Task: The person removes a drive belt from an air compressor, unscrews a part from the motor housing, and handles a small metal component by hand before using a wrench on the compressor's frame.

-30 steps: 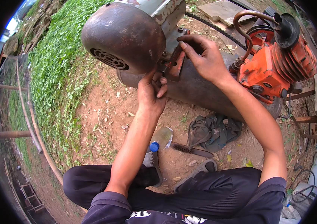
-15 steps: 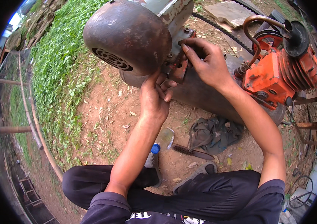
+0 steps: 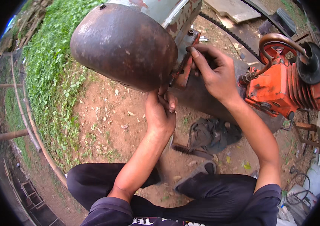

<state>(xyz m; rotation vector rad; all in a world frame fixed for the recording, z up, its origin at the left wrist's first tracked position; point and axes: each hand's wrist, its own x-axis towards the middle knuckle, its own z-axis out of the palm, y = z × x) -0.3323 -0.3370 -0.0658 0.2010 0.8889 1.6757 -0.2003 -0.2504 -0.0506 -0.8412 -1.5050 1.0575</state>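
Observation:
An electric motor with a rounded, worn dark metal end cover (image 3: 124,47) and a grey-green body (image 3: 180,19) sits on a red mounting bracket (image 3: 182,80) above a dark cylindrical tank (image 3: 201,92). My right hand (image 3: 220,73) is at the bracket's right side. Its thumb and forefinger are pinched on a small dark piece, too small to name. A bolt head (image 3: 190,32) stands on the bracket just beyond those fingertips. Below the end cover, my left hand (image 3: 161,109) reaches up under the bracket with curled fingers. Its fingertips are partly hidden, along with anything they hold.
An orange compressor pump (image 3: 269,88) with a copper-coloured pipe stands to the right. A black drive belt (image 3: 231,34) runs behind the motor. On the dirt lie a dark crumpled cloth (image 3: 214,135) and a wire brush (image 3: 192,151). Green plants (image 3: 48,75) grow at left.
My view has shifted, so the motor looks larger and its vent grille has dropped from sight. The clear bottle with a blue cap is now behind my left forearm. Both hands remain at the bracket.

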